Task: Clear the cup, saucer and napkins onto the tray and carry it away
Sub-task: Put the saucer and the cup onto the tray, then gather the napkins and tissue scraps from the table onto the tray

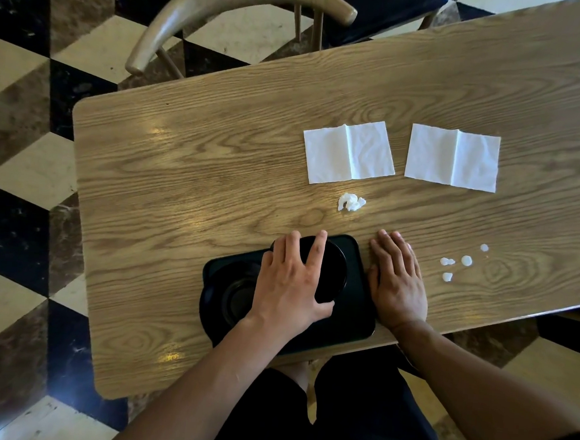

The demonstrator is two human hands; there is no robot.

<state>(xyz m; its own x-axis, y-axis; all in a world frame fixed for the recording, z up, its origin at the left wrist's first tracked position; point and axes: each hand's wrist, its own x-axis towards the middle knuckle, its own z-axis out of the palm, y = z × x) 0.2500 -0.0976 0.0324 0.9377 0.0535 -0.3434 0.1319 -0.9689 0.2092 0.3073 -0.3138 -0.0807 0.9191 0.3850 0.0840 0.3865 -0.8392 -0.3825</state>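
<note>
A black tray [355,315] lies at the table's near edge. On its left part stands a black cup [237,295], seen from above. A black saucer [333,274] rests on the tray's far part, and my left hand [287,281] spans it, fingers over the far rim and thumb at the near rim. My right hand [397,282] lies flat on the wood against the tray's right side, holding nothing. Two flat white napkins [348,151] [452,157] lie side by side farther back. A small crumpled napkin [351,202] sits between them and the tray.
Several tiny white paper bits [457,262] lie on the wooden table [189,164] right of my right hand. A curved wooden chair [228,6] stands at the far left corner. Checkered floor surrounds the table. My dark-clothed legs are below the near edge.
</note>
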